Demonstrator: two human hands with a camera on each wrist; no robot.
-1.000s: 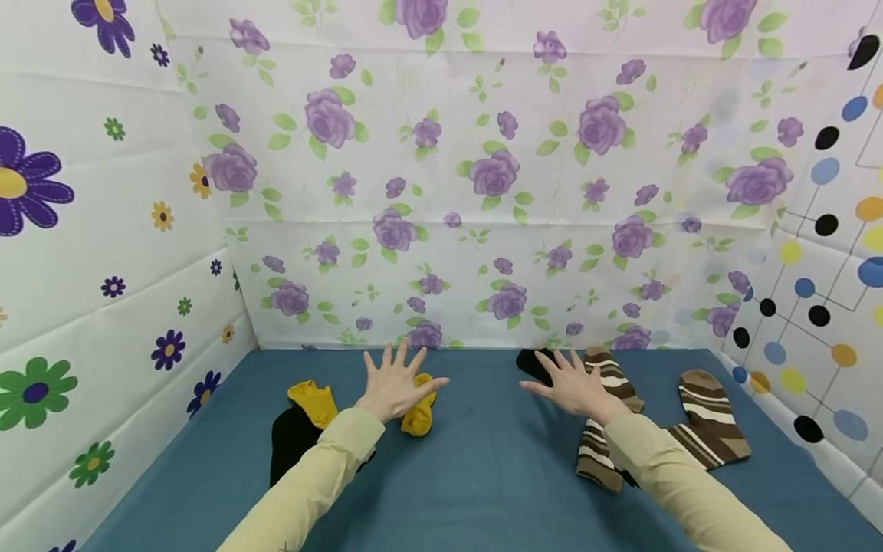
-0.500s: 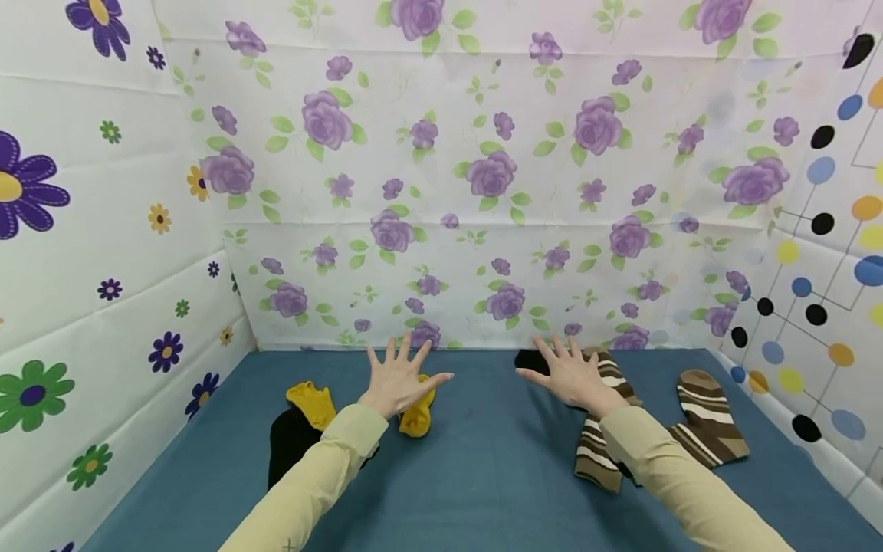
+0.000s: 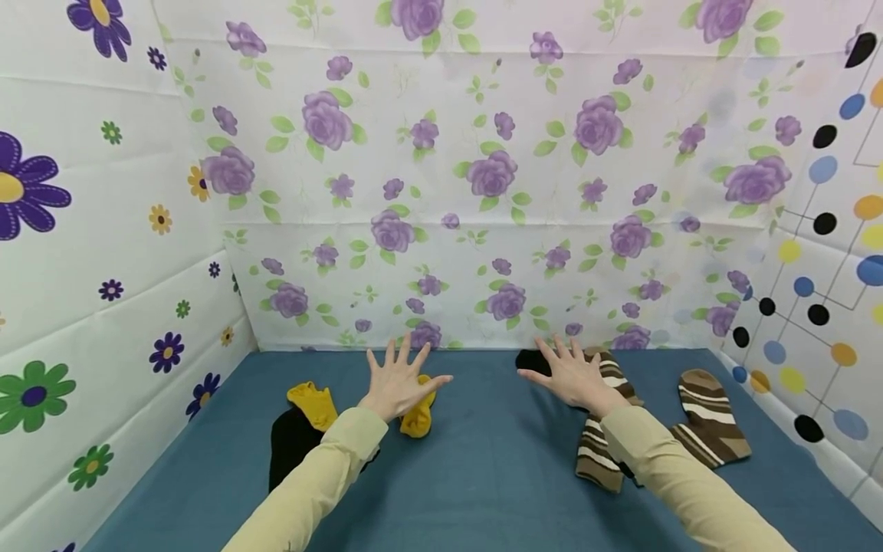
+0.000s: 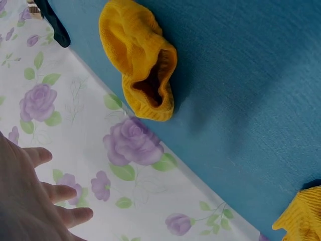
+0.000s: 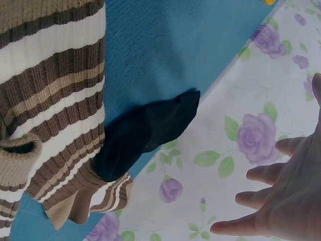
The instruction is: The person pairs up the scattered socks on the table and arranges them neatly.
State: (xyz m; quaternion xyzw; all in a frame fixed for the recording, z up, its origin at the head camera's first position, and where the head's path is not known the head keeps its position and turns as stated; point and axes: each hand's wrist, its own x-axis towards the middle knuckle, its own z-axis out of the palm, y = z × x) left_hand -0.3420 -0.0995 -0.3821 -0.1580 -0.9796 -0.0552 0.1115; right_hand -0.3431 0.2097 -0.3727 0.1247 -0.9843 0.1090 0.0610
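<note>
My left hand point(image 3: 396, 385) hovers over the table with fingers spread and holds nothing. Just beneath and beside it lies a yellow sock point(image 3: 417, 422), its opening visible in the left wrist view point(image 4: 135, 60). A second yellow sock point(image 3: 313, 404) touches a black sock-like cloth point(image 3: 291, 448), partly hidden by my left sleeve. With fingers splayed too, my right hand point(image 3: 574, 379) is held above the table, holding nothing. Near it are a black sock point(image 5: 150, 131) and brown-and-white striped socks point(image 3: 597, 458). Another striped sock point(image 3: 713, 420) lies bent farther right, partly behind my right sleeve.
A blue cloth point(image 3: 483, 475) covers the table. Behind it rises a white sheet with purple roses point(image 3: 448, 192). Flower-patterned point(image 3: 124, 253) and dotted point(image 3: 814, 268) sheets stand at the left and right sides.
Both hands have shifted up very slightly in the head view, the right one also a little leftward. The socks have not moved.
</note>
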